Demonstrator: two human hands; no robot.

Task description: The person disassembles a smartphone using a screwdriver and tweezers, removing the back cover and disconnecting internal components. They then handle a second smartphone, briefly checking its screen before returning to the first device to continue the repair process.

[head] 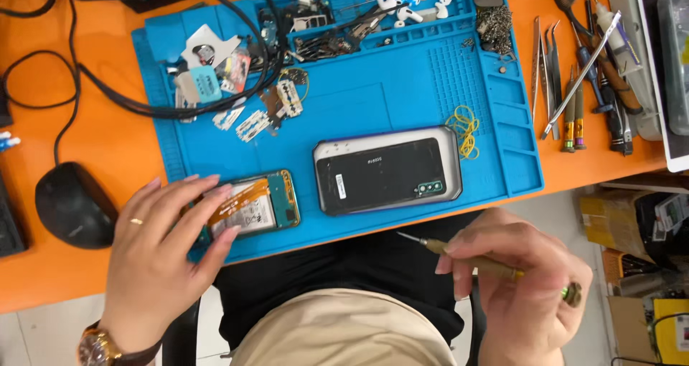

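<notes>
My left hand [159,240] rests on the left end of an opened phone [260,207] whose battery and orange flex cable show; its fingers pin it to the blue work mat [402,100]. My right hand [520,280] hovers below the mat's front edge, over my lap, and grips a brass-handled screwdriver [466,258] with the tip pointing left. A second phone [388,169] lies face down in a clear case at the middle of the mat, between the two hands.
Small parts, metal shields and black cables [179,100] crowd the mat's upper left. Yellow rubber bands [465,129] lie right of the cased phone. Tweezers and screwdrivers [581,86] lie on the orange desk at right; a black mouse [74,204] sits at left.
</notes>
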